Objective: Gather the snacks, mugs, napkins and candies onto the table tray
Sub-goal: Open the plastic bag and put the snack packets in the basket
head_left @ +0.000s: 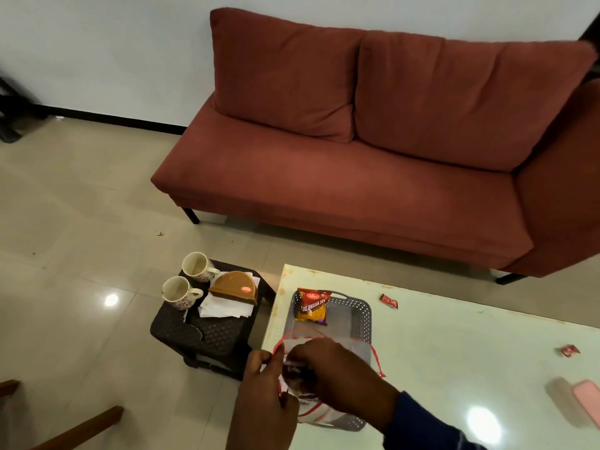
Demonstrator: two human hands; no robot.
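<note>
Glass table [454, 345], tray [363, 315], both hands in clear bag [328, 349], stool [207, 329] beside

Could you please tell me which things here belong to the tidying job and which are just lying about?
Job: tray, snack packet, two mugs, napkins, candies, plastic bag in both hands.
Lying about: sofa, pink case.
</note>
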